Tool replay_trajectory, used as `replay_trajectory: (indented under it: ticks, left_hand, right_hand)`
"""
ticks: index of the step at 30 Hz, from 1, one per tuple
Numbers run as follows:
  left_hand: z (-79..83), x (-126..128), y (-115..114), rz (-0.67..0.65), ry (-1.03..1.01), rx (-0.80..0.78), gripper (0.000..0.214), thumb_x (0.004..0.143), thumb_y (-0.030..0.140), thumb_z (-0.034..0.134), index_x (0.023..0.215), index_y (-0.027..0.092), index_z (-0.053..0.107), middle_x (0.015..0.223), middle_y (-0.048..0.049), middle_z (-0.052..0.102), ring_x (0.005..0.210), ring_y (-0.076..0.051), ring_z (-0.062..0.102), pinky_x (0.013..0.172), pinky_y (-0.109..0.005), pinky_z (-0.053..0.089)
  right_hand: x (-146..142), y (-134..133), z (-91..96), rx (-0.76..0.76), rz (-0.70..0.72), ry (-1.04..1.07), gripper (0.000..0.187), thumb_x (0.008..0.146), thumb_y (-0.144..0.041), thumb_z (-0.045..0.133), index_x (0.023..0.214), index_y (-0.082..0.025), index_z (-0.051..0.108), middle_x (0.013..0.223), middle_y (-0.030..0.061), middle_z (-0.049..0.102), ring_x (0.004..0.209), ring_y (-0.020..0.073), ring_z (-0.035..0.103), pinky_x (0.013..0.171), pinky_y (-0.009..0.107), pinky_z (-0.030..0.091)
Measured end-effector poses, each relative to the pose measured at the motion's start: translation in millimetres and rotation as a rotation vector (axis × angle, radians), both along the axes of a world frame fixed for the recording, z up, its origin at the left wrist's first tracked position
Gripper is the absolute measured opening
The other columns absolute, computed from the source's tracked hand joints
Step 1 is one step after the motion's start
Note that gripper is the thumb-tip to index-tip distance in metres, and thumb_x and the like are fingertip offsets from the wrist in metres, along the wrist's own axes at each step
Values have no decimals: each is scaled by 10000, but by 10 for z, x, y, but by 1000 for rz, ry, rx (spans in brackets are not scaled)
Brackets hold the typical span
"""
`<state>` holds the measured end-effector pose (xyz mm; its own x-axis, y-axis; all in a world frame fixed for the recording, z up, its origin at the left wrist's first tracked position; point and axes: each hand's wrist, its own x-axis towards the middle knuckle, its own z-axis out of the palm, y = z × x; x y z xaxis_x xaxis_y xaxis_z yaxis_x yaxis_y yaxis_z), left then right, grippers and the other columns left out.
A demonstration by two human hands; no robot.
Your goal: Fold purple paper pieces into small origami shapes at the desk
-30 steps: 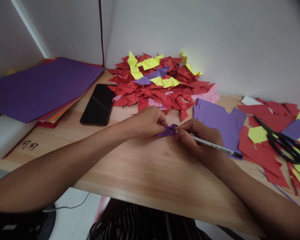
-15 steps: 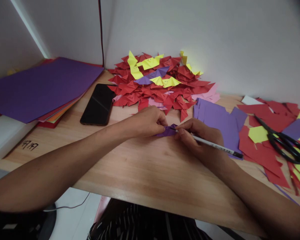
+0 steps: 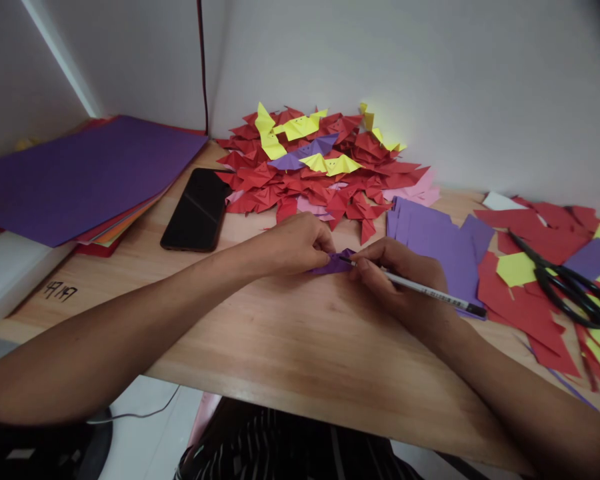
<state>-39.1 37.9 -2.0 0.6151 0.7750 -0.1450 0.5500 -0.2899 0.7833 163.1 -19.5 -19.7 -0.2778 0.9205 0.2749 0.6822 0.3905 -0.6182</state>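
My left hand (image 3: pixel 305 243) pinches a small folded purple paper (image 3: pixel 334 264) against the wooden table. My right hand (image 3: pixel 397 267) grips a pen (image 3: pixel 420 288) with a pale barrel and a dark end, and its tip touches the purple paper. Part of the folded paper is hidden behind the left fingers. Just beyond the hands lies a heap of folded red paper shapes (image 3: pixel 260 177), with a few yellow ones (image 3: pixel 333 164) and a purple one (image 3: pixel 305 152) on top; some bear small drawn faces. Beside my right hand is a stack of purple paper pieces (image 3: pixel 425 230).
A black phone (image 3: pixel 195 210) lies left of the heap. Farther left, large coloured sheets (image 3: pixel 90 173) rest in a pile with purple on top. On the right, black-handled scissors (image 3: pixel 570 293) lie over red and yellow scraps (image 3: pixel 525 310). A wall stands behind the table (image 3: pixel 280 347).
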Motion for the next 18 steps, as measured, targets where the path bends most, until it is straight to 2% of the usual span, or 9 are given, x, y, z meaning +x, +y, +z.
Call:
replay_trajectory:
  ticks: [18]
  left_hand:
    - [-17,-2,-2,-5,4,20,206,724,312,641,720,128,733,608,0,605,549,-82,463,539,-233,309]
  right_hand:
    - [6,2,-20,11,7,-15,85,876,-248,570,824,-218,630,648,-20,656,464,79,493,444,209,364]
